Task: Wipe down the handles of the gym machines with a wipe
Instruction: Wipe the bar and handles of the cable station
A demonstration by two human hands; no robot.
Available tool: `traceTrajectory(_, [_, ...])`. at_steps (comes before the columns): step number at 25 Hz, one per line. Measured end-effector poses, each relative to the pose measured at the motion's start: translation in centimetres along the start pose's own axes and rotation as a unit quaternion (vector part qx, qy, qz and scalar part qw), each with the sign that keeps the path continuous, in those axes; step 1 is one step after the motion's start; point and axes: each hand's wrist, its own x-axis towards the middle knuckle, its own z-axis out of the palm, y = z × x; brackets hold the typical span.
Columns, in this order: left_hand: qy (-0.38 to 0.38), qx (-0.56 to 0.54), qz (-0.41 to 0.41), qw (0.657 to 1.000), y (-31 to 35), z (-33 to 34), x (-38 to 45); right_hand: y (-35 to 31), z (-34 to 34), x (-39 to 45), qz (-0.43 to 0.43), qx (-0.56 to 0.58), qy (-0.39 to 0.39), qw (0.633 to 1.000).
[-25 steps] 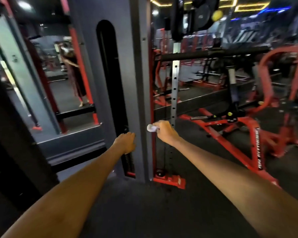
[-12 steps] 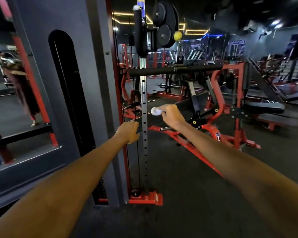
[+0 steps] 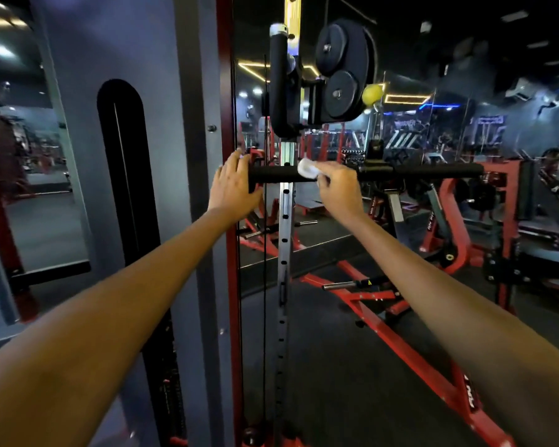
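A long black padded handle bar (image 3: 433,171) runs level across the middle of the view, hung from a cable machine. My right hand (image 3: 339,185) holds a small white wipe (image 3: 308,168) and presses it onto the bar's left part. Straight fingers of my left hand (image 3: 234,185) lie spread at the bar's left end, touching it or just in front of it. Above hangs an upright black grip (image 3: 278,88) next to the black pulley wheels (image 3: 342,69).
A perforated silver upright (image 3: 284,240) and a thin cable (image 3: 265,253) stand right behind the bar. The grey and red machine column (image 3: 204,221) is at the left. Red frames (image 3: 400,337) and benches fill the floor to the right.
Both hands rose from waist height up to the black bar. The right hand brought the wipe onto the bar; the left hand opened at its left end. The view tilted up and nearer.
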Motion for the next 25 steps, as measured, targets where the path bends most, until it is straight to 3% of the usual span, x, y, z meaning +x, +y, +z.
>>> traceTrajectory(3, [-0.013,-0.051,-0.024,0.998,-0.7,0.6,3.0,2.2,0.5,2.6,0.049,-0.029,0.089,0.994])
traceTrajectory(7, [-0.073,-0.106,-0.051,0.990,-1.7,1.5,4.6,4.8,1.6,3.4,0.133,-0.063,0.104,0.984])
traceTrajectory(11, [-0.109,-0.162,-0.030,0.980,-2.7,2.5,4.6,3.8,3.9,2.7,0.077,-0.054,0.047,0.994])
traceTrajectory(13, [-0.112,-0.191,-0.019,0.975,-3.4,3.0,4.7,3.2,4.5,1.9,0.078,0.011,0.103,0.992])
traceTrajectory(14, [-0.110,-0.203,-0.015,0.973,-3.7,3.2,4.8,3.4,4.5,1.3,0.115,0.059,0.175,0.976])
traceTrajectory(16, [-0.101,-0.220,-0.011,0.970,-4.0,3.3,4.9,4.1,4.2,0.1,0.227,0.148,0.324,0.907])
traceTrajectory(18, [-0.092,-0.238,-0.017,0.967,-4.0,3.3,5.0,5.2,4.2,-0.2,0.307,0.189,0.392,0.847])
traceTrajectory(25, [-0.065,-0.289,-0.056,0.953,-4.4,3.5,4.9,4.8,6.2,1.1,0.332,0.222,0.373,0.838])
